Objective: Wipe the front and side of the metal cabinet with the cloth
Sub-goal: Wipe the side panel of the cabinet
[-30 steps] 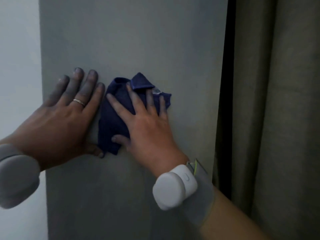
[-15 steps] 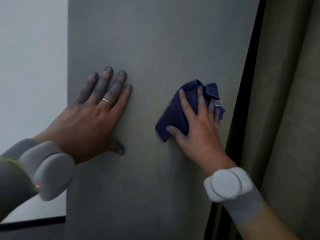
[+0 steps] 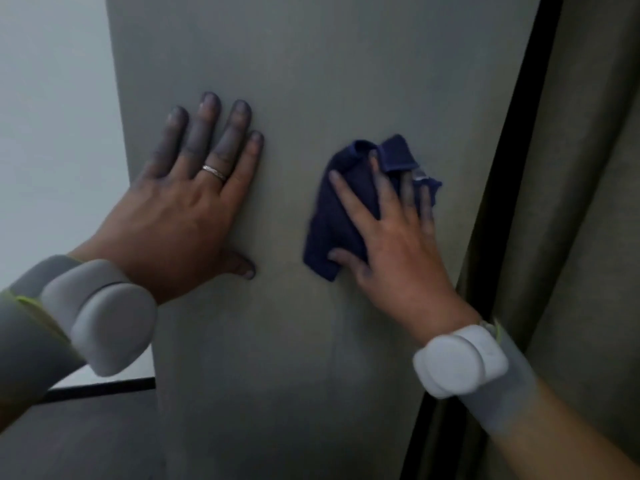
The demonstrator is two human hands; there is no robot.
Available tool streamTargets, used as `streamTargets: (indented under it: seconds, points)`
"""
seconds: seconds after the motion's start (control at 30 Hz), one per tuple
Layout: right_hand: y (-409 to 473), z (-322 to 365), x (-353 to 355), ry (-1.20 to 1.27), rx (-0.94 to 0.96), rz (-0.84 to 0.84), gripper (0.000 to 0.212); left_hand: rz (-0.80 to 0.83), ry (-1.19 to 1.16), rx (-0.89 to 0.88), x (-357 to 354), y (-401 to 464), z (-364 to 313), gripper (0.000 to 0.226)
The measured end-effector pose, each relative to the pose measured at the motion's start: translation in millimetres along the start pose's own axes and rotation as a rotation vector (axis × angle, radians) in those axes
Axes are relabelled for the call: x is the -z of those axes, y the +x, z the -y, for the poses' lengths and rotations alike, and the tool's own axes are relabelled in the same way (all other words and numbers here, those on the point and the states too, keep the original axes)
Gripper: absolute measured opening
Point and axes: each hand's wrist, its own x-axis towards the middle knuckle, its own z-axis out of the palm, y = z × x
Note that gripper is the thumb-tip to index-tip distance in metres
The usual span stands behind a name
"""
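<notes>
The grey metal cabinet [image 3: 311, 64] fills the middle of the head view as one flat upright panel. A crumpled dark blue cloth [image 3: 332, 216] is pressed against it right of centre, under my right hand [image 3: 391, 237], whose fingers are spread flat over the cloth. My left hand [image 3: 187, 209], with a ring on one finger, lies flat and bare on the panel near its left edge, fingers apart, holding nothing. A gap of bare panel separates the two hands. Both wrists carry pale round bands.
A pale wall [image 3: 52, 133] lies left of the cabinet, with a dark baseboard line [image 3: 104, 389] low down. A black gap [image 3: 512, 168] runs along the cabinet's right edge, and olive curtain folds [image 3: 588, 237] hang beyond it.
My right hand slid the cloth from beside my left hand towards the cabinet's right edge. The left hand has stayed flat on the panel. The view has shifted so that more wall shows at left.
</notes>
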Motion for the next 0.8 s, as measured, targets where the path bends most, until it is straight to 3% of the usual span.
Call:
streamTargets:
  seconds: [0.23,0.5,0.8]
  points:
    - [-33.7,-18.6,-15.3,0.018,-0.143,0.057,0.091,0.034,-0.034,0.002,-13.2,-20.7,-21.9,0.136]
    - [-52.2,67.8,-35.6,0.048,0.098,0.056,0.087,0.045,-0.037,-0.028,-20.3,-40.2,-35.8,0.128]
    - [-95.2,4.7,-42.9,-0.057,-0.019,0.145,0.092,0.112,-0.065,-0.021,-31.4,-65.6,-56.1,0.132]
